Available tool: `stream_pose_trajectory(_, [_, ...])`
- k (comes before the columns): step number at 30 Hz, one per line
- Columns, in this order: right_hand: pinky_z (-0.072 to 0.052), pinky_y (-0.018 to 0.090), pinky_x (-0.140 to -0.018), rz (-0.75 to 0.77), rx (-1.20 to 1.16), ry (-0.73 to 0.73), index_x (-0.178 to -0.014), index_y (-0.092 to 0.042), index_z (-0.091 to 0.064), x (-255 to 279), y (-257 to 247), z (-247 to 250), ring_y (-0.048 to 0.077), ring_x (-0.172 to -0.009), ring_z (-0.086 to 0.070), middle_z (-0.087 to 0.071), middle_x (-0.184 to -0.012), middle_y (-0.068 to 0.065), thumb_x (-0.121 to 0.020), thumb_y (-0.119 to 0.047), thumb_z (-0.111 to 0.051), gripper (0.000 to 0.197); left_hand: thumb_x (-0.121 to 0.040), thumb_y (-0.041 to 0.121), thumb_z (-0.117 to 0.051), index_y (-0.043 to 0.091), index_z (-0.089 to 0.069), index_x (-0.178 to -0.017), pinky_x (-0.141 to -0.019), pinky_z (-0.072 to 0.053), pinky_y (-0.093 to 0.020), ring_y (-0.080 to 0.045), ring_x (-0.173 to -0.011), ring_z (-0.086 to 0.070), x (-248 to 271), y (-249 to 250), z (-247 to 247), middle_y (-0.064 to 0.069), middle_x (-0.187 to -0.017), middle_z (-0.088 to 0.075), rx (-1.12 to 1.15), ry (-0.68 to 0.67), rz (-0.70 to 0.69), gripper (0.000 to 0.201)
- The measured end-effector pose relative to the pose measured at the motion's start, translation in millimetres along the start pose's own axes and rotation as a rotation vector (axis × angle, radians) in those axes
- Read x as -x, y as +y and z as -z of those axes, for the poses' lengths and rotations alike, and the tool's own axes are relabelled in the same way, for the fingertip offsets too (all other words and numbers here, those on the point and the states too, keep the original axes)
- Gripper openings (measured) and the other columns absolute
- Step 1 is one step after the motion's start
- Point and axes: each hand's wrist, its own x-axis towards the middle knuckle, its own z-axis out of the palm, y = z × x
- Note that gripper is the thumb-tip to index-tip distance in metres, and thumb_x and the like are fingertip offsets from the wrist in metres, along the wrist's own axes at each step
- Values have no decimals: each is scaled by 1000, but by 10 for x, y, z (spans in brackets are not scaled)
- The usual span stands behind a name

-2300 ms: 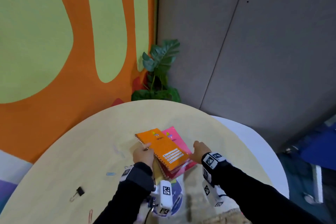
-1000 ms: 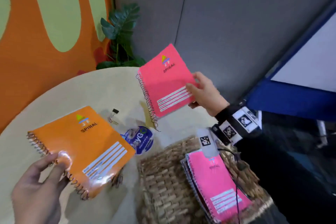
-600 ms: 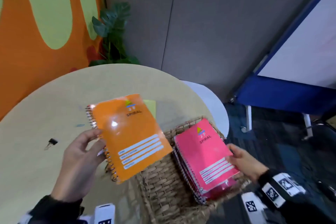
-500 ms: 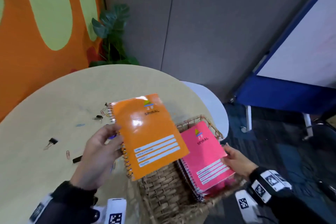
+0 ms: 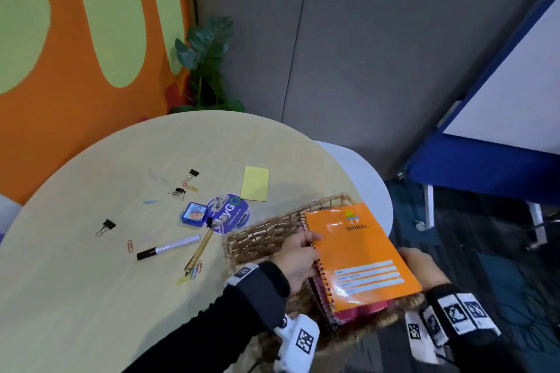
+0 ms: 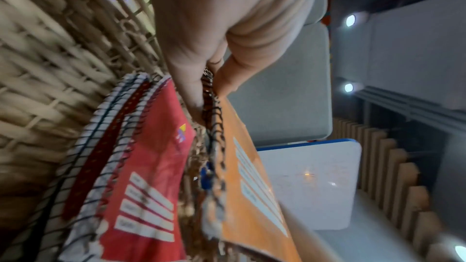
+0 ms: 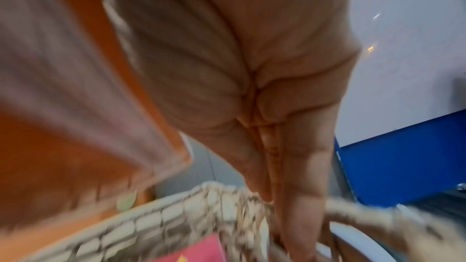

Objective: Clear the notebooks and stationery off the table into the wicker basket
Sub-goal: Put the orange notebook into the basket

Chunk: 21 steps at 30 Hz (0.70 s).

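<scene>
Head view shows the change from half a second ago: the orange spiral notebook (image 5: 360, 254), which was held in the air over the table edge, is now lying on top of the pink notebooks (image 5: 360, 310) inside the wicker basket (image 5: 260, 239), and it hides them almost fully. The pink one that the right hand was lowering is already under it.

The left hand (image 5: 298, 260) pinches the orange notebook at its wire spine. In the left wrist view the thumb (image 6: 227, 75) lies on the cover and a finger (image 6: 189, 87) is below the spiral, between this notebook and the pink notebook (image 6: 151, 146) under it. The right hand (image 5: 419, 266) is at the right edge of the orange notebook, near the basket rim; in the right wrist view its fingers (image 7: 297, 186) are straight and close together, pointing down to the rim, and they do not grasp anything.

Both forearms reach forward over the near side of the basket, one on each side of the stack.

On the table (image 5: 91, 297) remain a marker (image 5: 168, 247), a gold pen (image 5: 200, 247), a yellow sticky pad (image 5: 255, 183), a blue small box (image 5: 194, 214), a round sticker (image 5: 231, 212), binder clips (image 5: 106, 225) and paper clips (image 5: 130, 246).
</scene>
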Motion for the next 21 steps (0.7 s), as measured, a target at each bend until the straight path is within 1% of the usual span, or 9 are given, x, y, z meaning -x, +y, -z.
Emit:
stream_pose_trajectory(2, [-49,34,-86,3,9,63,-91,-15,-68,17,88,123,29,-102,-65,-71,-107,14,-85,-8,-53,17,-91,-11,-42,18,-55,-89,-64,-50,-31,-16,-73,-58,-127,-91,-28,-9,-99,-59,-64,43,32,32])
stream_pose_trajectory(6, [-56,35,-69,16,-66,32,-78,-20,-65,53,229,133,23,-64,-65,-71,-76,11,-85,1,-48,28,-89,-9,-42,26,-58,-89,-58,-49,-28,-18,-75,-58,-249,-228,-31,-9,-123,-57,-333,151,1,38])
stream_pose_trajectory(9, [-50,27,-57,48,-53,-17,-82,-20,-66,58,269,72,17,-58,-62,-68,-71,5,-89,-6,-46,26,-91,2,-47,26,-57,-118,-60,-46,-23,-13,-72,-55,-214,-254,-10,-5,-134,-53,-591,97,-48,38])
stream_pose_trajectory(11, [-47,24,-54,58,-50,-61,-85,-19,-65,71,241,-4,16,-59,-61,-68,-73,4,-91,-10,-47,21,-92,11,-50,21,-51,-132,-75,-49,-23,-16,-96,-59,-181,-226,10,-3,-142,-48,-768,32,-87,41])
stream_pose_trajectory(14, [-49,25,-60,70,-27,-128,-91,-20,-65,115,134,-102,15,-72,-64,-69,-85,2,-93,-16,-51,15,-91,19,-52,17,-42,-140,-106,-42,-33,-24,-132,-43,-72,-137,64,-4,-151,-35,-1004,-58,-144,50])
stream_pose_trajectory(16, [-53,33,-72,113,2,-107,-89,-22,-66,120,6,-147,16,-80,-64,-69,-89,1,-91,-20,-54,12,-90,21,-52,18,-43,-140,-110,-38,-37,-25,-133,-42,66,-27,182,-1,-151,-31,-1038,-62,-228,51])
stream_pose_trajectory(18, [-53,36,-79,217,16,-41,-89,-23,-66,147,-252,-148,17,-86,-64,-70,-92,-1,-90,-20,-57,10,-90,17,-51,19,-51,-132,-110,-39,-35,-19,-129,-47,201,84,413,1,-143,-44,-927,0,-343,43])
stream_pose_trajectory(19, [-52,33,-79,294,14,-12,-93,-24,-65,170,-439,-140,16,-90,-64,-69,-95,-4,-91,-21,-57,9,-90,14,-51,19,-56,-127,-105,-45,-32,-15,-122,-53,274,136,572,3,-134,-52,-830,50,-390,37])
stream_pose_trajectory(21, [-48,25,-79,480,-5,-2,-105,-25,-62,220,-904,-132,14,-96,-63,-65,-99,-8,-93,-21,-57,14,-91,10,-52,18,-61,-117,-89,-48,-13,-6,-106,-58,354,196,991,8,-118,-59,-723,241,-455,29])
